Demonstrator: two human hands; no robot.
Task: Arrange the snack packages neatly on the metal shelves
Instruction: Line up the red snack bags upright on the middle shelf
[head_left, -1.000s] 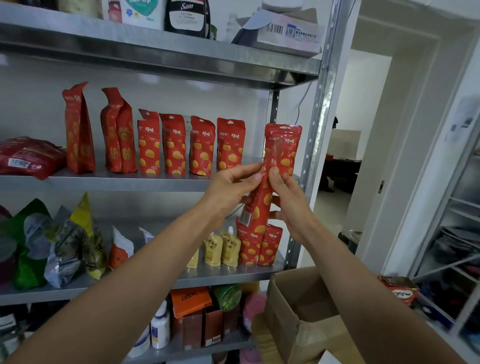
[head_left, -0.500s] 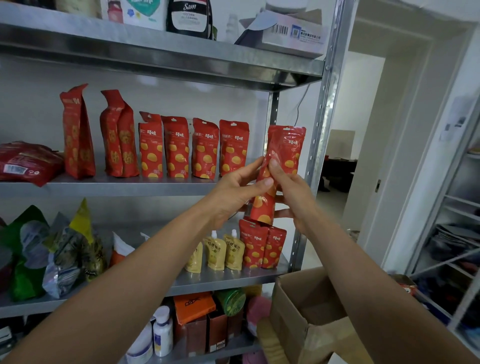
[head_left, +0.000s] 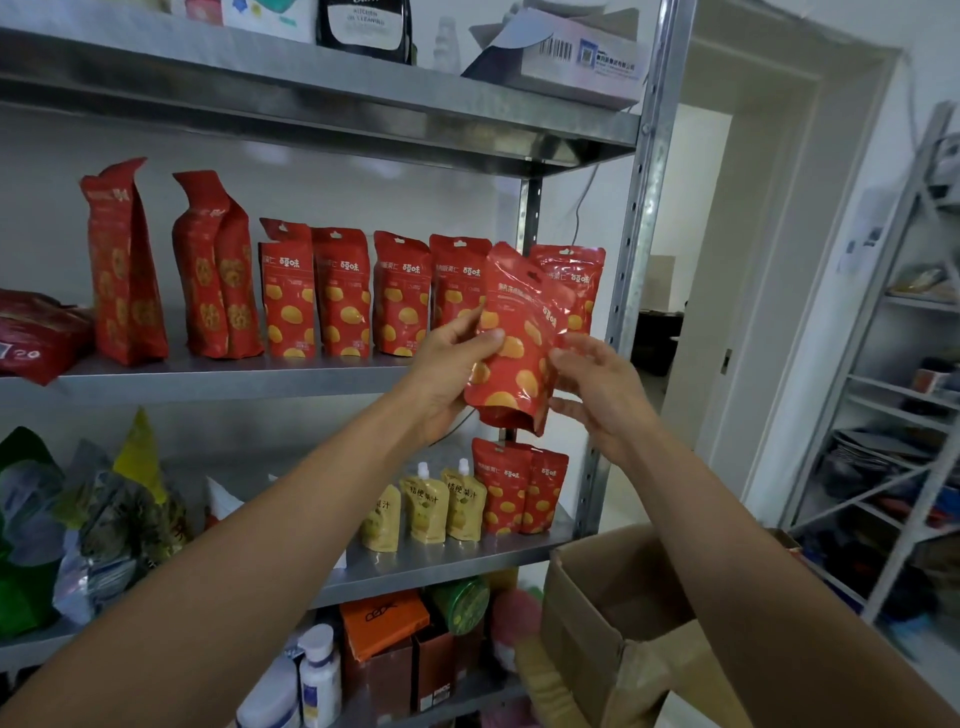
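My left hand grips a red snack pouch with yellow ovals. The pouch is tilted to the left, in front of the right end of the middle metal shelf. My right hand is just to its right, fingers spread, fingertips at the pouch's edge. Behind the held pouch, another like it stands at the shelf's right end. It closes a row of several matching pouches that stand upright. Two more of them stand on the shelf below.
Taller red bags and a flat red pack fill the middle shelf's left. Yellow spout pouches and mixed bags sit below. An open cardboard box is at the lower right, beside the shelf's upright post. Another rack stands far right.
The held pouch has turned from edge-on to face-on and tilted left. My right hand has loosened from it and spread. A pouch now stands at the row's right end.
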